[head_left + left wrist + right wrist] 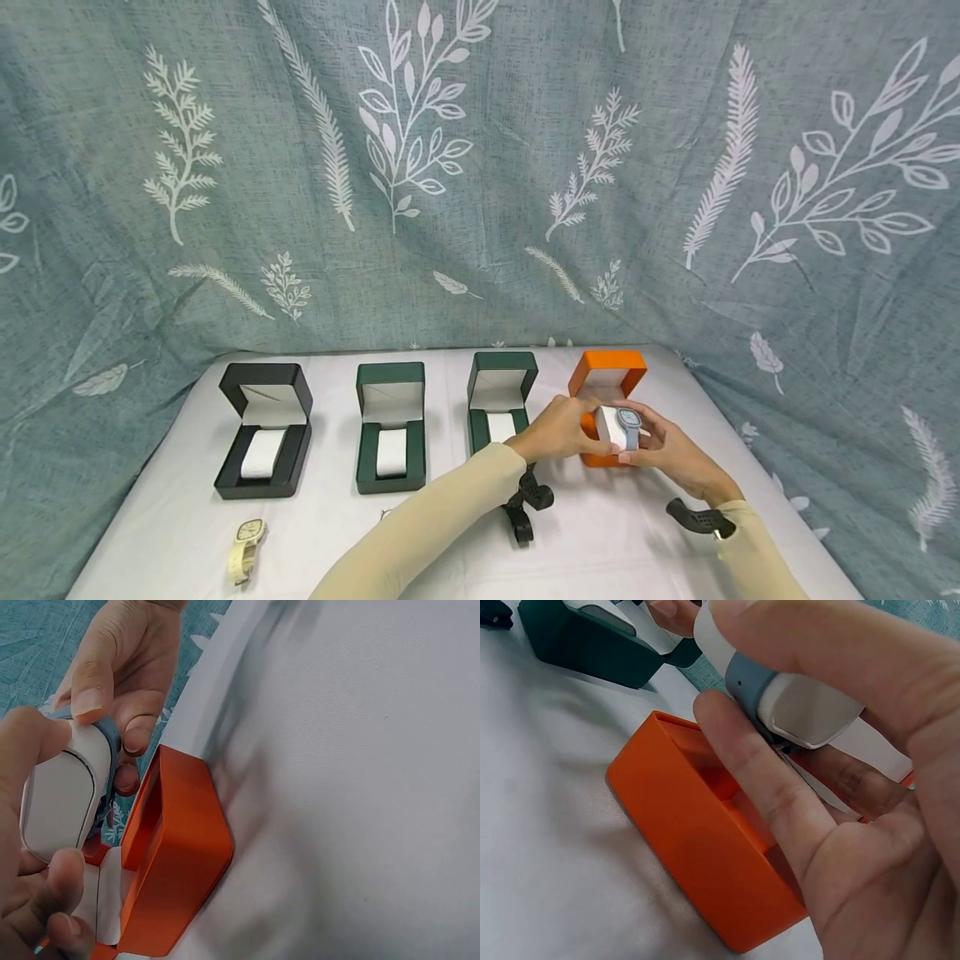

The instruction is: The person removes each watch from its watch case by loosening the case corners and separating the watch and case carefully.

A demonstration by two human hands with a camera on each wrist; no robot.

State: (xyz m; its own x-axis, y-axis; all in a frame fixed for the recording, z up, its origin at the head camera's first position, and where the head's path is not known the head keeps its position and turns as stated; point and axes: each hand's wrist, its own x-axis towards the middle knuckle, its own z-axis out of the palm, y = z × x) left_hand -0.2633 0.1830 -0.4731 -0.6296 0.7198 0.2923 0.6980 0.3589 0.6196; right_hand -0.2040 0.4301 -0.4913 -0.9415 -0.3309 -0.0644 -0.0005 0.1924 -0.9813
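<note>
Both hands hold a white watch cushion [609,427] with a blue-grey watch [628,421] wrapped round it, raised over the orange box [611,360]. My left hand [564,429] grips the cushion's left end between thumb and fingers. From the other side, my right hand [678,458] pinches it near the watch. In the left wrist view, the cushion's flat end [60,802] faces the camera, with the right thumb on its upper edge. The blue strap [750,682] circles the cushion in the right wrist view, above the open orange box [697,847].
Left of the orange box stand two green boxes [390,371] and a black box [264,373], lids up, white cushions inside. A cream watch [246,550] lies front left. A black watch [528,500] is partly behind my left sleeve; a black band [697,518] shows beside my right sleeve.
</note>
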